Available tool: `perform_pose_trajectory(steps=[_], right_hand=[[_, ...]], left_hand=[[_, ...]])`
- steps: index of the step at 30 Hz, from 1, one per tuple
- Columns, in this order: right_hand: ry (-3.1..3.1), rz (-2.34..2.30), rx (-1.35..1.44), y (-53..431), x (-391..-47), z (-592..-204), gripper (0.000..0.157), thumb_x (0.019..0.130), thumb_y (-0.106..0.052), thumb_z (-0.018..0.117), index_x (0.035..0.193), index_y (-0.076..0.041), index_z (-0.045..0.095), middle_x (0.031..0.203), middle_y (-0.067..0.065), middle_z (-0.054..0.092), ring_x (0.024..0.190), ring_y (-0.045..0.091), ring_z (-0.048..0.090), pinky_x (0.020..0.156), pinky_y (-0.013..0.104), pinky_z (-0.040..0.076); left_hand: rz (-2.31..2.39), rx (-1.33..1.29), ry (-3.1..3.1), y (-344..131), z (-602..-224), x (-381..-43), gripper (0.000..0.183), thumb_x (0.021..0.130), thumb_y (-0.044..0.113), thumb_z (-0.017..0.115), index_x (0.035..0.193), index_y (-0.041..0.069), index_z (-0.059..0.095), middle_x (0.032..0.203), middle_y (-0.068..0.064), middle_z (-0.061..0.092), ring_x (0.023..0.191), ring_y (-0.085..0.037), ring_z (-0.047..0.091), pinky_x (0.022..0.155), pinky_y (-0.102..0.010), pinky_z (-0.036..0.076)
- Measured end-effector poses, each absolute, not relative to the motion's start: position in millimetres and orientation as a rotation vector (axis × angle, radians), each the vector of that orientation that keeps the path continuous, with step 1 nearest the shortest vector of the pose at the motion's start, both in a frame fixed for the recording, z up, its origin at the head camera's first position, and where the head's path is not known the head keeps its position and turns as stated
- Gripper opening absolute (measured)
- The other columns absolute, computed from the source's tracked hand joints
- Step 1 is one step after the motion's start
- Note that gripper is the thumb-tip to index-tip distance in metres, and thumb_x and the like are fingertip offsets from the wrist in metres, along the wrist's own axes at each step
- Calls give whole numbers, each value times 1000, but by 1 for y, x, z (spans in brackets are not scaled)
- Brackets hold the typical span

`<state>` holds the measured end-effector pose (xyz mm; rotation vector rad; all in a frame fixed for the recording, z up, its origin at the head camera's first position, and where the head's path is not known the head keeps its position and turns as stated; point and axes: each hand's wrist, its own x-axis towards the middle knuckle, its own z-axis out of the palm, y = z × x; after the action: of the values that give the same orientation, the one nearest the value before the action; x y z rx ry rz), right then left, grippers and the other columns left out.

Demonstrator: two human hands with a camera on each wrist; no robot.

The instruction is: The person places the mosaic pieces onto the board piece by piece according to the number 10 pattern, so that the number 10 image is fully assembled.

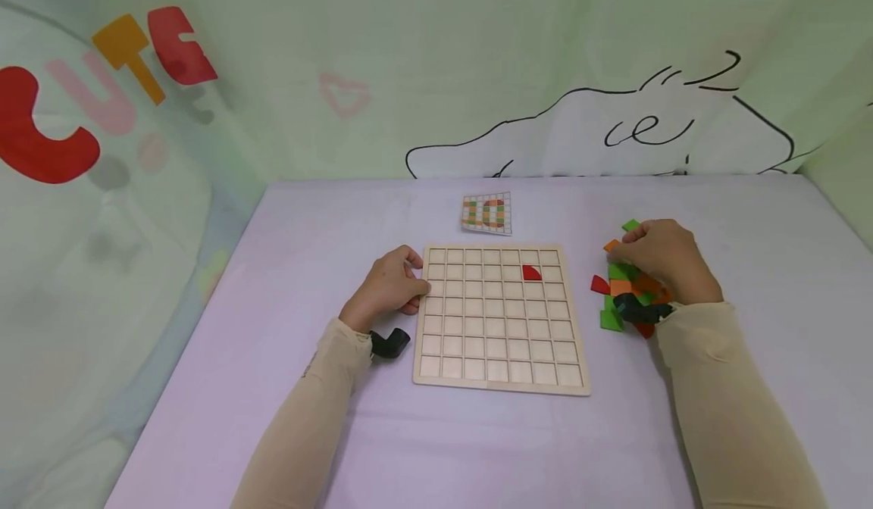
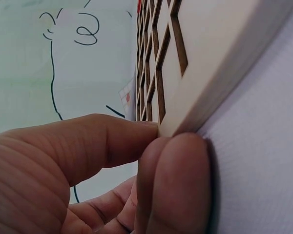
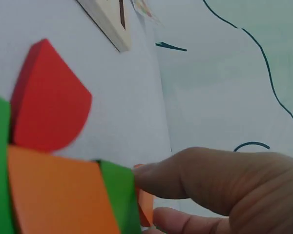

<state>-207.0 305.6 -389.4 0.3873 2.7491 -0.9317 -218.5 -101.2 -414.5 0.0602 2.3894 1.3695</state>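
A square wooden grid board [image 1: 501, 327] lies flat in the middle of the table. One red quarter-circle tile [image 1: 532, 273] sits in a cell of its second row, towards the right. My left hand [image 1: 390, 282] pinches the board's left edge, thumb on the rim and fingertips against its side, as the left wrist view shows. Over a pile of coloured tiles right of the board, my right hand [image 1: 658, 255] has thumb and fingertips at an orange tile [image 3: 145, 202], apparently pinching it. Part of the pile is hidden under that hand. A loose red quarter-circle tile [image 3: 53, 102] lies beside it.
Behind the board lies a small pattern card [image 1: 486, 213] with a coloured grid. Green tiles [image 1: 611, 320] and orange tiles [image 1: 621, 288] overlap in the pile. A printed cloth backdrop [image 1: 341, 62] rises behind the table.
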Motion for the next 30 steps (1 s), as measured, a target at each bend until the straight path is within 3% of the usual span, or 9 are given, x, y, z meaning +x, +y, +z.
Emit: perform_pose_trajectory(steps=[9, 14, 17, 24, 30], right_hand=[[2844, -935, 391, 296, -210, -391, 41, 94, -31, 71, 112, 5, 65, 113, 25, 59, 100, 37, 50, 64, 33, 48], [2848, -1061, 410, 297, -211, -394, 33, 93, -28, 71, 110, 0, 69, 104, 16, 66, 94, 32, 54, 63, 33, 50], [2815, -1163, 454, 300, -210, -394, 31, 94, -26, 67, 113, -1, 70, 100, 9, 70, 90, 27, 59, 64, 31, 53], [2581, -1401, 390, 289, -221, -382, 44, 101, -32, 67, 133, -2, 61, 116, 6, 68, 93, 16, 70, 83, 24, 58], [2341, -1509, 192, 265, -234, -374, 42, 103, -20, 65, 135, 6, 56, 107, 1, 70, 91, 13, 71, 84, 23, 62]], left_hand=[[1376, 60, 2386, -102, -415, -219, 35, 89, 2, 72, 120, 4, 55, 93, -14, 60, 60, -17, 66, 55, -30, 63], [1376, 68, 2388, -101, -416, -219, 35, 90, 2, 71, 121, 3, 56, 94, -14, 60, 61, -18, 67, 56, -30, 63], [1373, 83, 2383, -100, -417, -219, 35, 90, 2, 70, 121, 3, 55, 93, -14, 60, 61, -17, 66, 56, -30, 63], [1369, 72, 2395, -100, -417, -219, 34, 89, 2, 71, 120, 4, 56, 92, -13, 61, 61, -17, 66, 55, -31, 63], [1381, 67, 2388, -101, -416, -219, 35, 89, 1, 71, 121, 4, 56, 91, -13, 60, 60, -17, 66, 55, -31, 63]])
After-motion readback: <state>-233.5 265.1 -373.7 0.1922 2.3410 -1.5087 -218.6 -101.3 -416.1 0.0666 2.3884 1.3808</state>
